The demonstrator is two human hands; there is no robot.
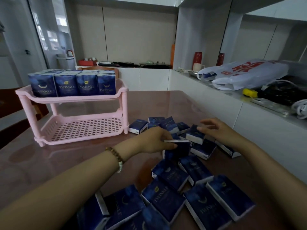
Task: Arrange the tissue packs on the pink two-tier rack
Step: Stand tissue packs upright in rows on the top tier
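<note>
The pink two-tier rack (75, 99) stands on the table at the left. Its top tier holds upright dark blue tissue packs (71, 84) in rows; its bottom tier (86, 128) holds nothing. Several loose blue tissue packs (167, 195) lie scattered over the table to the right and front. My left hand (154, 141) grips an upright pack (178, 149) by its top edge. My right hand (216, 130) hovers with fingers spread, its fingertips at a tilted pack (195, 134) in the pile.
The table (49, 163) is glossy reddish-brown. A white counter (249, 103) runs along the right with plastic bags (245, 75), cables and a yellow tool. A brown chair (13, 103) stands behind the rack on the left. Cabinets fill the back wall.
</note>
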